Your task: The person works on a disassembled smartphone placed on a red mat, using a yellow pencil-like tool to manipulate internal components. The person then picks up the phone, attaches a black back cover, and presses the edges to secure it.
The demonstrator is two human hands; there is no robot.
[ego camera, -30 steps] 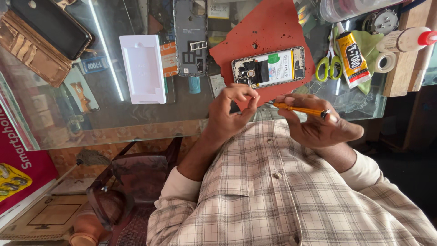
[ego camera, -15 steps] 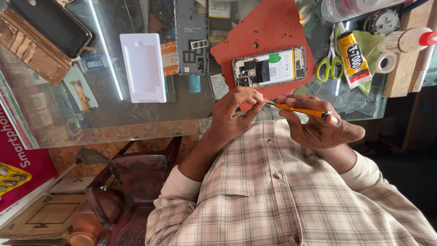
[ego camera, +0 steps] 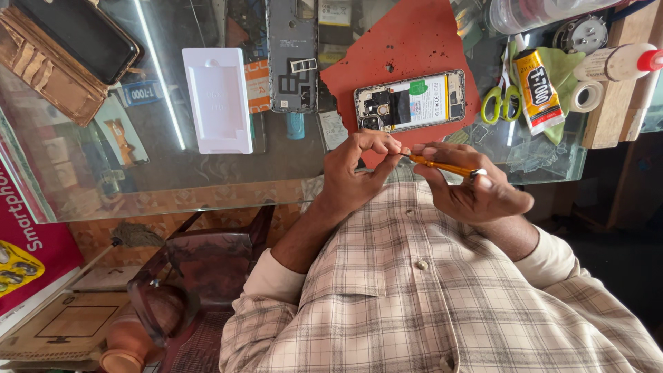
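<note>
My right hand (ego camera: 483, 197) grips a thin yellow screwdriver (ego camera: 442, 166) that points left, just above my chest at the near edge of the glass table (ego camera: 207, 193). The fingertips of my left hand (ego camera: 353, 174) are pinched around the screwdriver's tip. I cannot tell whether something tiny sits between them. Just beyond both hands an opened phone (ego camera: 409, 101) lies on a red mat (ego camera: 397, 45), back cover off, with its battery and circuit board showing.
A grey phone back frame (ego camera: 292, 55) and a white plastic tray (ego camera: 216, 100) lie left of the mat. Green-handled scissors (ego camera: 502, 103), a yellow glue tube (ego camera: 539, 90) and a tape roll (ego camera: 587, 95) lie to the right. A brown wallet case with a dark phone (ego camera: 62, 48) lies far left.
My left hand's fingers have closed onto the screwdriver's tip and both hands have drawn slightly nearer my chest. The opened phone has stayed on the mat.
</note>
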